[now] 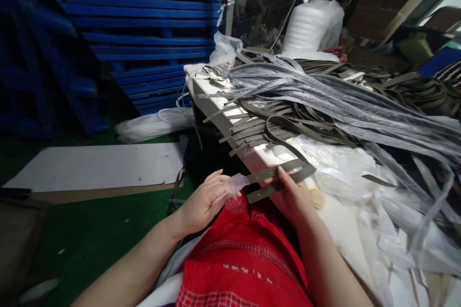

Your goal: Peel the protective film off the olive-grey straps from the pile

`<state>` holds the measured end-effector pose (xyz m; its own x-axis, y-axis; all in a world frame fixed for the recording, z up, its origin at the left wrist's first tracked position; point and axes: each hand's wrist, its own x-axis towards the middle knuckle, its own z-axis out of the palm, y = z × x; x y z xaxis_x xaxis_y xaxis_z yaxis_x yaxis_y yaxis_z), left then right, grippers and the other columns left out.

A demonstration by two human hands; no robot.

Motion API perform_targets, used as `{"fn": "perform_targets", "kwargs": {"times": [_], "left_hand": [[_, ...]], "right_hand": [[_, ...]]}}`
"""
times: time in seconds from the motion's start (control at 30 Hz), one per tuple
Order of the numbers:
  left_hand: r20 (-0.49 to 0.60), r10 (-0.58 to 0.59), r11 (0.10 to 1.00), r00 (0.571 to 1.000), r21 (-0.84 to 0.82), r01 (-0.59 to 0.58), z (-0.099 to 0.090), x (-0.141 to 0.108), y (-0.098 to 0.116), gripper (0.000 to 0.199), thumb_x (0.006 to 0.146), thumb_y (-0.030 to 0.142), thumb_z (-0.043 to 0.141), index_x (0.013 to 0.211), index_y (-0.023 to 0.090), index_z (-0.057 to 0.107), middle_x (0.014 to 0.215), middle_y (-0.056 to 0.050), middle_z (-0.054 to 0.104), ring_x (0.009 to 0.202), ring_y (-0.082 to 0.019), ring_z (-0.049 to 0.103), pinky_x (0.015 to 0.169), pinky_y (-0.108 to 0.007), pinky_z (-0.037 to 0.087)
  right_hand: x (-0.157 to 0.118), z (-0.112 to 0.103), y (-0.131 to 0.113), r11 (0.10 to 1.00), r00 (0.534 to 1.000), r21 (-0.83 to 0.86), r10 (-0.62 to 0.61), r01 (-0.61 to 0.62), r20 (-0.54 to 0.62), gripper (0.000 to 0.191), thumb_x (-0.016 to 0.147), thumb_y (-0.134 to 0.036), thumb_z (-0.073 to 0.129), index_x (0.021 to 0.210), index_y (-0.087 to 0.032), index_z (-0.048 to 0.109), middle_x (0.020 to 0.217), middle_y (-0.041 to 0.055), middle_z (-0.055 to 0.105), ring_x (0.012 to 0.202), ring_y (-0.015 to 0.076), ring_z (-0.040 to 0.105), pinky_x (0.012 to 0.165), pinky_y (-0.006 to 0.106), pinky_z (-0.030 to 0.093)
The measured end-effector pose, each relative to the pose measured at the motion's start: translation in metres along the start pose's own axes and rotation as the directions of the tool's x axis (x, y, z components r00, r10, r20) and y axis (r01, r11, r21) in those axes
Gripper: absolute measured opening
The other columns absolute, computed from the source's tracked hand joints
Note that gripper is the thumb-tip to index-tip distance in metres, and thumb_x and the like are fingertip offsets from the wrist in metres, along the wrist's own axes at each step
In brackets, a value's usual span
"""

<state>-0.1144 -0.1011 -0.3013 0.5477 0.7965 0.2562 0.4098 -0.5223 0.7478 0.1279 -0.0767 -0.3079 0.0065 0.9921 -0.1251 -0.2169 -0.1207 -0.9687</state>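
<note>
A person's two hands work a strap at the edge of a white worktop point(345, 230), the left hand point(207, 196) out over the open side and the right hand point(293, 196) just at the rim. The edge runs forward and leftward from beneath the strap, with strap ends jutting past it ahead of the hands. Left of the left hand lies open green floor point(108, 230), bounded farther forward by a white board point(104, 165) and stacked blue pallets point(154, 24). Room is tighter on the right, where crumpled clear plastic point(334, 163) and a yellow roll point(317, 198) sit close beside the right hand, and a red apron point(245, 249) fills the space behind both. The olive-grey strap point(266, 173), flat, narrow and marked with small pale spots, spans the gap between the hands, doubling back sharply beside the right fingers. The left hand grasps a translucent sleeve point(236, 182) over one end; the right pinches the strap.
</note>
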Motion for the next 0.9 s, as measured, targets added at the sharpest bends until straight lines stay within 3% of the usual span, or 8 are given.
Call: {"fn": "perform_targets", "kwargs": {"times": [0.13, 0.3, 0.4, 0.63, 0.8, 0.9], "left_hand": [[-0.060, -0.032, 0.999, 0.998, -0.022, 0.031, -0.012, -0.011, -0.005, 0.047, 0.103, 0.047, 0.028, 0.107, 0.019, 0.066, 0.108, -0.007, 0.072, 0.105, -0.019, 0.063, 0.113, -0.041, 0.035], [-0.043, -0.141, 0.984, 0.989, -0.118, 0.136, -0.011, -0.016, -0.011, 0.046, 0.102, 0.048, 0.033, 0.104, 0.018, 0.067, 0.105, -0.007, 0.072, 0.095, -0.018, 0.066, 0.091, -0.031, 0.050], [-0.042, -0.208, 0.963, 0.977, -0.184, 0.197, -0.010, -0.017, -0.013, 0.046, 0.102, 0.049, 0.035, 0.097, 0.016, 0.067, 0.097, -0.007, 0.072, 0.090, -0.018, 0.066, 0.084, -0.028, 0.052], [-0.048, -0.199, 0.947, 0.979, -0.266, 0.179, -0.012, -0.022, -0.015, 0.039, 0.102, 0.043, 0.039, 0.095, 0.016, 0.066, 0.099, -0.007, 0.070, 0.093, -0.017, 0.067, 0.087, -0.029, 0.051], [-0.042, -0.169, 0.955, 0.985, -0.253, 0.153, -0.013, -0.023, -0.013, 0.037, 0.102, 0.041, 0.039, 0.094, 0.017, 0.065, 0.100, -0.007, 0.070, 0.093, -0.017, 0.066, 0.085, -0.027, 0.050], [-0.027, -0.174, 0.951, 0.984, -0.266, 0.160, -0.014, -0.023, -0.012, 0.037, 0.102, 0.042, 0.040, 0.097, 0.016, 0.066, 0.100, -0.007, 0.071, 0.092, -0.017, 0.066, 0.084, -0.027, 0.051]], "right_hand": [[0.003, -0.009, -0.017, 0.977, 0.969, 0.130, -0.138, 0.167, -0.206, 0.035, 0.079, -0.047, 0.073, 0.093, -0.015, 0.070, 0.064, 0.0018, 0.068, 0.057, 0.0136, 0.062, 0.060, 0.026, 0.052], [0.002, -0.013, -0.031, 0.936, 0.909, 0.100, -0.295, 0.336, -0.294, 0.030, 0.080, -0.042, 0.074, 0.087, -0.014, 0.068, 0.061, 0.0019, 0.068, 0.049, 0.0100, 0.055, 0.050, 0.021, 0.044], [0.001, -0.017, -0.035, 0.923, 0.901, 0.117, -0.322, 0.367, -0.290, 0.028, 0.080, -0.040, 0.074, 0.082, -0.014, 0.067, 0.059, 0.0008, 0.066, 0.052, 0.0104, 0.057, 0.054, 0.022, 0.046], [0.003, -0.025, -0.033, 0.927, 0.906, 0.112, -0.314, 0.357, -0.285, 0.030, 0.080, -0.041, 0.074, 0.074, -0.013, 0.064, 0.058, 0.0013, 0.064, 0.050, 0.0106, 0.055, 0.056, 0.025, 0.047], [0.001, -0.026, -0.036, 0.924, 0.907, 0.112, -0.328, 0.366, -0.263, 0.031, 0.080, -0.042, 0.074, 0.086, -0.012, 0.068, 0.057, 0.0003, 0.063, 0.049, 0.0106, 0.054, 0.053, 0.023, 0.046], [0.000, -0.028, -0.038, 0.926, 0.908, 0.114, -0.318, 0.359, -0.274, 0.033, 0.078, -0.043, 0.076, 0.085, -0.012, 0.069, 0.057, 0.0004, 0.062, 0.050, 0.0111, 0.054, 0.053, 0.023, 0.047]]}}
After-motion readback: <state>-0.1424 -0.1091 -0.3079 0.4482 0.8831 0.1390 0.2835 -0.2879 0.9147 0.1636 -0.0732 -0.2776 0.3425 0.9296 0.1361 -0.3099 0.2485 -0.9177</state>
